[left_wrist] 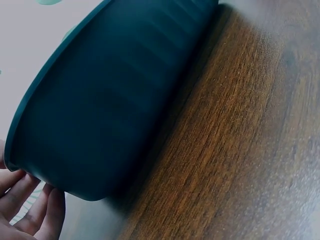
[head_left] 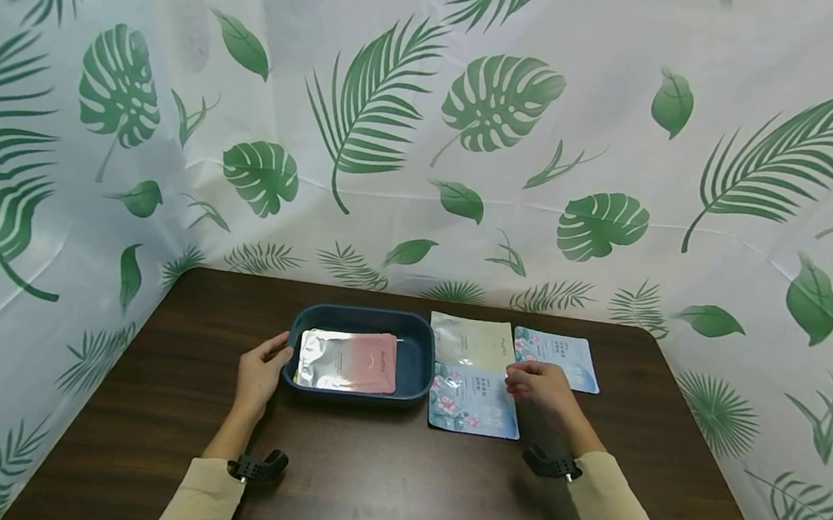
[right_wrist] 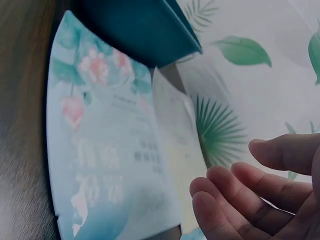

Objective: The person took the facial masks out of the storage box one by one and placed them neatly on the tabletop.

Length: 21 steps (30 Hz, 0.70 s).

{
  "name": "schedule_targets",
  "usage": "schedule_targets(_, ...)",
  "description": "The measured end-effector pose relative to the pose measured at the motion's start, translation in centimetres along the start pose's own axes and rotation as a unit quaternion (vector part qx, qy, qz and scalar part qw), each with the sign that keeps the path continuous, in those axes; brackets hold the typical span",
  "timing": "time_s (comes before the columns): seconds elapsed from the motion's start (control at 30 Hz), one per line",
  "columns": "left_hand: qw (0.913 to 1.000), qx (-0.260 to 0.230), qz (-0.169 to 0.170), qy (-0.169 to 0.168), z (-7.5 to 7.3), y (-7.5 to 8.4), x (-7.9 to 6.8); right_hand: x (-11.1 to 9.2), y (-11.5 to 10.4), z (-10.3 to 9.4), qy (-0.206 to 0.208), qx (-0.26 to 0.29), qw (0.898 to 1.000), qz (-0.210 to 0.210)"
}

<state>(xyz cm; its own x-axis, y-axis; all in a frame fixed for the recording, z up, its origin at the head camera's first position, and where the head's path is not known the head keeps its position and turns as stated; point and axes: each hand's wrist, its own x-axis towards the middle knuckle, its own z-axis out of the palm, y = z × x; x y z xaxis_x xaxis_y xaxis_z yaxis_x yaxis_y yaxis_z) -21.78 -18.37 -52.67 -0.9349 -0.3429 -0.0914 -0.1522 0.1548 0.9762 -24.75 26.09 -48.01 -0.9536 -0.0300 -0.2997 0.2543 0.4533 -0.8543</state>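
Note:
A dark blue plastic basin [head_left: 416, 377] stands on the table, with a pink and silver sachet [head_left: 350, 362] lying in it on top of others, mostly hidden. My left hand [head_left: 263, 367] grips the basin's left end; its fingers [left_wrist: 52, 212] show at the rim in the left wrist view. To the right of the basin lie a blue floral sachet [head_left: 474, 404], a cream sachet [head_left: 472, 341] and another blue sachet [head_left: 561, 358]. My right hand [head_left: 543, 387] hovers over where these meet. In the right wrist view its fingers [right_wrist: 250, 200] are loosely bent with nothing between them.
The dark wood-grain table [head_left: 394, 492] ends against a white cloth backdrop [head_left: 414, 126] printed with green leaves. Black wrist straps [head_left: 257, 466] sit on both forearms.

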Motion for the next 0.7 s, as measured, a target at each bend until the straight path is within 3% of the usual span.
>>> schedule_targets(0.43, 0.9999, 0.002, -0.011, 0.008, 0.1, -0.1, 0.1, 1.3, -3.6, 2.1, -0.027, 0.039, 0.997, -0.056)
schedule_targets(0.7, 0.9999, 0.009, -0.01, 0.0, 0.2, -0.1, 0.2, 1.7, -5.6, 3.7, -0.04, 0.03, 0.996, -0.077)
